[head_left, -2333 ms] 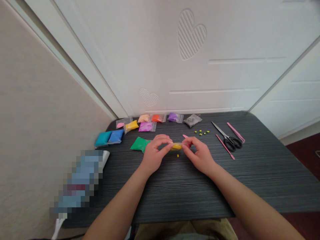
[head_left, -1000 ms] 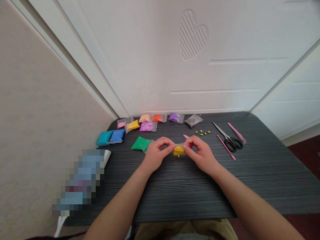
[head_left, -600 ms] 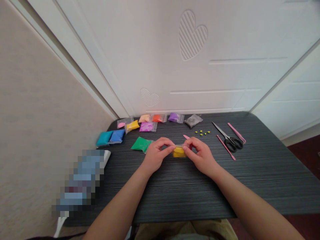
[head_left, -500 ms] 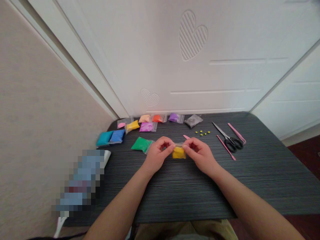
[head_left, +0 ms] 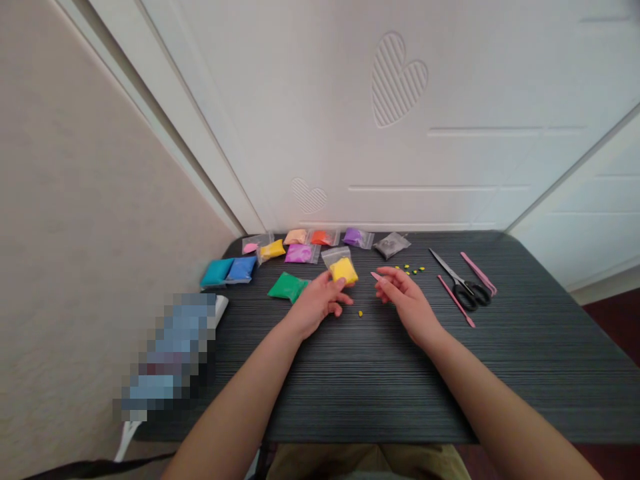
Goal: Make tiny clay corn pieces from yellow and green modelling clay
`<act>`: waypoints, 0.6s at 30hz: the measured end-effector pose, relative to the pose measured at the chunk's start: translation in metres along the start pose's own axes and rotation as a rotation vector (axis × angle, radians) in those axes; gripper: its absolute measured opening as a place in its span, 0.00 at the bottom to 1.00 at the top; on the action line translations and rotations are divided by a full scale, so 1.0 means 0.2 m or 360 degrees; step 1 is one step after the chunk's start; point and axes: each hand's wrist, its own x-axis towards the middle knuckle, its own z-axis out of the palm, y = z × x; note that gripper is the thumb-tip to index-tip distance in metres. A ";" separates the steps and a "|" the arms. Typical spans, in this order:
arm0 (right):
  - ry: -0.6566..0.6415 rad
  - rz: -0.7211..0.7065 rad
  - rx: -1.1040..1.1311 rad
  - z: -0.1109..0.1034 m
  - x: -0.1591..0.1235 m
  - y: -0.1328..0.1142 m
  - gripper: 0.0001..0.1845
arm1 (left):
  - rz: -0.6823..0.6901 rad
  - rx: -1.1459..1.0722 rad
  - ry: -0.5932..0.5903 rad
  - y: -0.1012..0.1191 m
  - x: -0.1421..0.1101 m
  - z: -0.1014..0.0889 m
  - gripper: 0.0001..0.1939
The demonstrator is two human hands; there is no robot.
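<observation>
Between the thumb and fingers of my left hand is a small clear zip bag of yellow clay, raised off the table with its zip end at the top left. My right hand is open, its fingers loosely bent and apart. The pale pink tip of a tool shows by the fingertips of that hand; the rest of it is hidden. A tiny yellow piece of clay lies on the table between both hands. Just past the right hand sit several tiny yellow-and-green pieces.
A bag of green clay lies left of my left hand. Several other bags, such as the purple one and grey one, line the back. Black-handled scissors, a pink stick tool and pink tweezers lie at right.
My hands have moved apart. The yellow bag has gone up and left in my left hand, and my right hand has let go of it. The tiny yellow piece now shows on the table.
</observation>
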 end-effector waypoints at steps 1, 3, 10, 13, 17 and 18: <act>0.0005 -0.0017 -0.0077 0.00 0.00 0.01 0.17 | 0.0011 -0.0098 0.0080 0.00 0.01 0.00 0.21; -0.0012 -0.0050 -0.0258 0.00 0.01 0.02 0.17 | 0.0015 -0.0191 0.0219 -0.01 0.02 -0.01 0.29; -0.0500 -0.0349 -0.1202 -0.01 -0.04 0.03 0.11 | 0.0129 0.0051 0.0435 -0.01 0.03 -0.02 0.29; -0.0618 -0.0505 -0.1443 -0.01 -0.05 0.03 0.15 | 0.0168 0.0125 0.0449 -0.01 0.04 -0.03 0.20; -0.0666 -0.0631 -0.1611 0.00 -0.04 0.04 0.12 | 0.0182 0.0155 0.0453 -0.02 0.05 -0.03 0.16; -0.0675 -0.0654 -0.1633 0.00 -0.04 0.04 0.12 | 0.0185 0.0158 0.0452 -0.02 0.05 -0.03 0.16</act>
